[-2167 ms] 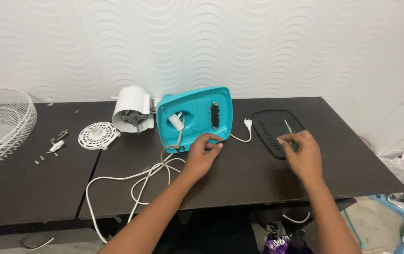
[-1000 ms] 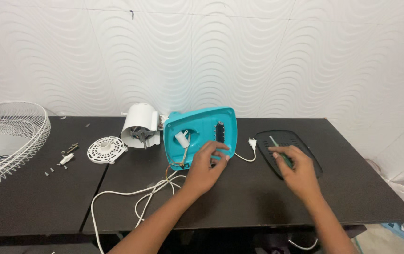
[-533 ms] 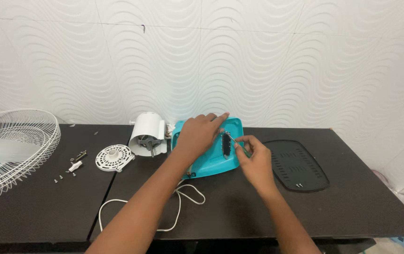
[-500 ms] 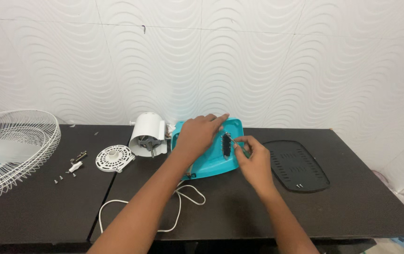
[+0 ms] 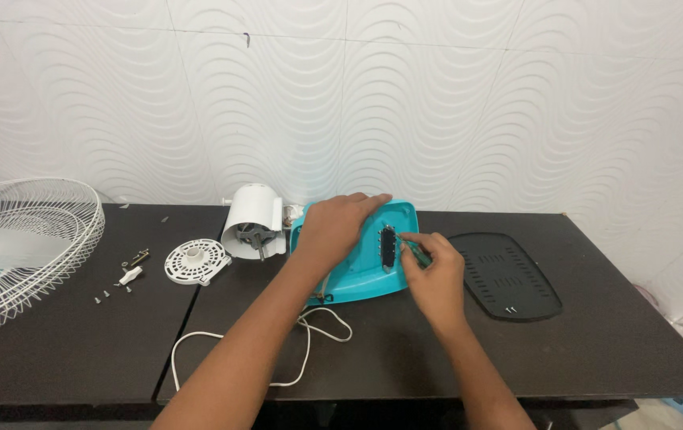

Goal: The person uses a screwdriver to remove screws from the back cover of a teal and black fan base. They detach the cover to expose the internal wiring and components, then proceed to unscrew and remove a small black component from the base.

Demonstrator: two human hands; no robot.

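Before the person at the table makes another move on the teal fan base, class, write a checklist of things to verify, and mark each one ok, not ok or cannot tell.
1. Left hand lies flat on the teal fan base, steadying it: ok.
2. Right hand holds a thin tool at the black switch panel: ok.
3. Tool tip seated on a screw: cannot tell, too small.
4. Loose screws lie together beside the wire fan guard: ok.
5. White power cord lies clear of both hands: ok.
6. Black bottom cover is set aside, right of the base: ok.
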